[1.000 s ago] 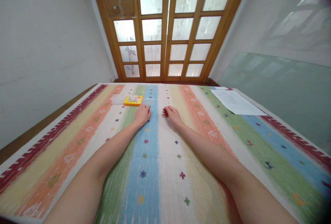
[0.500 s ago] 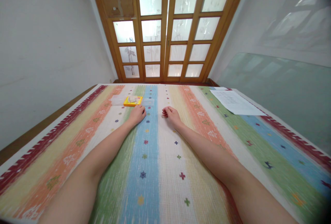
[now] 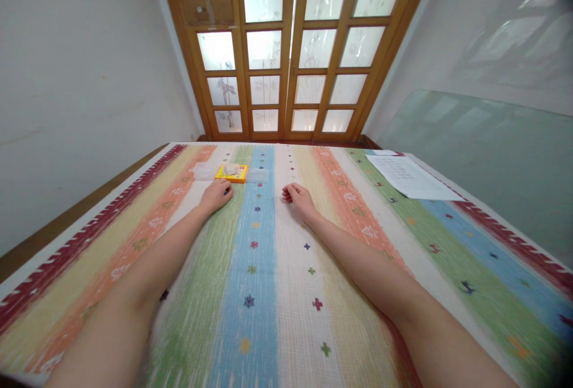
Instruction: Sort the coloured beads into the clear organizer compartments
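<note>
My left hand (image 3: 216, 196) rests on the striped tablecloth (image 3: 264, 346), just in front of a flat yellow box (image 3: 231, 174) with a picture on its top. Its fingers are curled down; a small dark spot shows between thumb and fingers, too small to name. The box lies on a long clear plastic case (image 3: 203, 172) that sticks out on both sides of it; I cannot tell whether it is inside or on top. To the right, my right hand (image 3: 299, 200) lies on its side on the cloth, fingers loosely curled in, with nothing seen in them.
Printed white paper sheets (image 3: 409, 178) lie at the table's far right. A pale glass panel (image 3: 483, 155) leans along the right wall. Wooden doors with frosted panes (image 3: 286, 95) stand beyond the far table edge.
My left hand has moved left, from the box's right front corner to the front of its left part. The right hand and the box stay put; the view has shifted slightly.
</note>
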The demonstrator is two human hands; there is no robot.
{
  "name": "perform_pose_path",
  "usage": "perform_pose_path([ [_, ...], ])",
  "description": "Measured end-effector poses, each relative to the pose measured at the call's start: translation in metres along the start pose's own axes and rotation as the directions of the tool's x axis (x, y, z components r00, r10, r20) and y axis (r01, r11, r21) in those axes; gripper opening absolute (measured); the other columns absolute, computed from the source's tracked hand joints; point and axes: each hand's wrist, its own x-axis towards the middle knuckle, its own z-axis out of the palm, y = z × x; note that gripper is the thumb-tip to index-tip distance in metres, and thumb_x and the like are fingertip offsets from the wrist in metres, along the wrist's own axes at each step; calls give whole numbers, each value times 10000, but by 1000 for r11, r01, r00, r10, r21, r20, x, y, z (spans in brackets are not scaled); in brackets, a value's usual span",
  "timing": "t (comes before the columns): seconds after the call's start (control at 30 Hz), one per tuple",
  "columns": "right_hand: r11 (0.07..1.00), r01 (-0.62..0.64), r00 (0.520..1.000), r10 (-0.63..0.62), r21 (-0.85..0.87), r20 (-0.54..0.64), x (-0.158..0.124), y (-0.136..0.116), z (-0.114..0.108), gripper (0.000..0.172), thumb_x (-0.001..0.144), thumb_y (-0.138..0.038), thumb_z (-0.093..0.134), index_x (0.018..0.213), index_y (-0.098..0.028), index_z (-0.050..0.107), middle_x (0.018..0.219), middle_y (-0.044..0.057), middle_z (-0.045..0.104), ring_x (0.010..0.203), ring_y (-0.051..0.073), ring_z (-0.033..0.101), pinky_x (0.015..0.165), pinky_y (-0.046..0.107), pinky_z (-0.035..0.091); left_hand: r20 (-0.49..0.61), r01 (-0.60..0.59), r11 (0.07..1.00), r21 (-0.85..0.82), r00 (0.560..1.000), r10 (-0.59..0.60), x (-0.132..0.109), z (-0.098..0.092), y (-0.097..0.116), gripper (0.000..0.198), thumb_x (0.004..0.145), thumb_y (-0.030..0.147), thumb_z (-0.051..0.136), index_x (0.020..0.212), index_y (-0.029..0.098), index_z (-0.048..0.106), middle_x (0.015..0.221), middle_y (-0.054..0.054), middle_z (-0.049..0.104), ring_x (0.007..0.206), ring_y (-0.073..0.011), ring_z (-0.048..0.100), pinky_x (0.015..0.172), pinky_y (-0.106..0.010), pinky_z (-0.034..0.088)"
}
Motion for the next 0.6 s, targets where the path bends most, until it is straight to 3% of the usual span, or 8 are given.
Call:
perform_pose_path([
  [0.2,1000,1,1000,-1,5,5,-1,-2,0,360,845,-569,599,827,-218,679,819,68,686,728,194,662,700,338,538,-1,17,1000,5,1000,-17,-7,-10,-21,169,945,334,527,841,230,610,974,-95,660,958,-264,596,859,-378,479],
  [0.4,999,11,1000,-11,-34,22,-2,0,0,350,865,-552,568,842,-221,679,830,64,695,734,195,665,708,337,538,-100,10,999,-37,995,-13,-18,-24,-9,232,977,357,488,944,226,676,1087,-114,679,1057,-280,601,951,-419,491],
  [0.5,992,39,997,-32,-118,66,-2,2,0,326,883,-523,552,837,-230,687,821,56,703,751,202,663,744,351,543,-105,43,998,-45,993,-47,-42,-42,-6,275,996,368,459,981,225,693,1117,-110,684,1086,-273,600,991,-423,485],
  [0.6,969,97,987,-64,-229,147,-3,1,-1,303,905,-482,549,818,-235,700,811,55,713,761,214,655,786,375,541,-53,92,995,-26,994,-94,-92,-69,-15,265,992,367,464,1000,240,697,1153,-93,685,1114,-259,595,1038,-418,466],
])
